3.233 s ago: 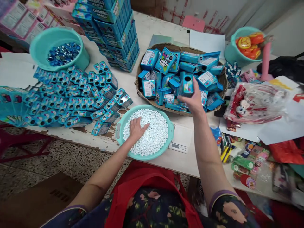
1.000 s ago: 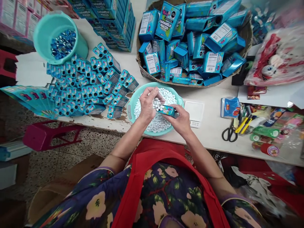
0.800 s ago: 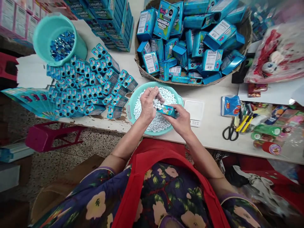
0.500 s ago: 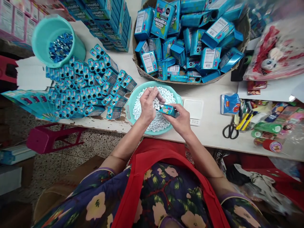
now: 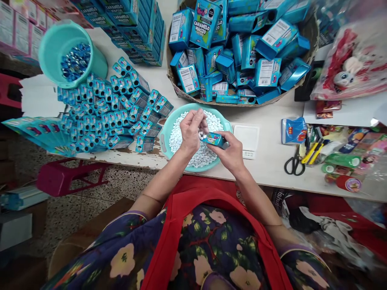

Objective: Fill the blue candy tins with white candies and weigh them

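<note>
My right hand grips a small blue candy box marked "CARAMELO MACIZO", tilted on its side over a mint-green basin. Cupped against the box's left end, my left hand has several white candies in its curled fingers. Below both hands the basin is full of loose white candies. Whether any candies are inside the box I cannot tell.
A carton heaped with blue boxes stands behind the basin. Rows of small boxes and a bucket with blue pieces are on the left. A white scale and scissors lie to the right.
Fewer white candies show in my left hand than before, and its fingers have curled closer to the box. My right hand keeps the box in nearly the same place.
</note>
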The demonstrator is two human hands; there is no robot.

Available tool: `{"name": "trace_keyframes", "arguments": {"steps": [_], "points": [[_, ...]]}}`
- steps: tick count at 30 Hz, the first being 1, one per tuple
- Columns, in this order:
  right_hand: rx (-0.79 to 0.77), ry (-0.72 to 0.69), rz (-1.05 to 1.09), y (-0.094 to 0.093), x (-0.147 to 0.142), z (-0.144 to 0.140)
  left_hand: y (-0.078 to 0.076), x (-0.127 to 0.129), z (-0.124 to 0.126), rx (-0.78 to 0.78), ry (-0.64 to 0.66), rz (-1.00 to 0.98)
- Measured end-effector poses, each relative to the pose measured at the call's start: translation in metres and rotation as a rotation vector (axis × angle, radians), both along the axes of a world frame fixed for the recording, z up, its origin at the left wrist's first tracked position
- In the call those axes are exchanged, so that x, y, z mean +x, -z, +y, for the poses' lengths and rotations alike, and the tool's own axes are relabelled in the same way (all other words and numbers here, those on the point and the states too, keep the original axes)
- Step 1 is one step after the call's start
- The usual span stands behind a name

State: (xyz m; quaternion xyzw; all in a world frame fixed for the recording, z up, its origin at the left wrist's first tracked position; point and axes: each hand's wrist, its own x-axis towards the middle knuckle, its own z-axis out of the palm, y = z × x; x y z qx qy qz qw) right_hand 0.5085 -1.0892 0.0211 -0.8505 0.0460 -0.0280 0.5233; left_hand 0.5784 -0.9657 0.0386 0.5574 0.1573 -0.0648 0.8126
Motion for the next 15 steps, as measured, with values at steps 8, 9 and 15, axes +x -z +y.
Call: {"name": "trace_keyframes", "arguments": {"steps": [8,9,15], "points": [[0.06,-0.011,0.007,0.0027,0.0003,0.0039,-0.0023,0.001,0.0008,0.001,0.018,-0.034],[0.071,-0.007,0.014,0.0029,-0.0002,0.004,-0.0025,0.0012,0.0011,0.007,0.003,-0.03],[0.106,0.016,0.022,0.0027,-0.003,0.0029,-0.0093,-0.0066,-0.0038,-0.053,0.134,-0.076]]}}
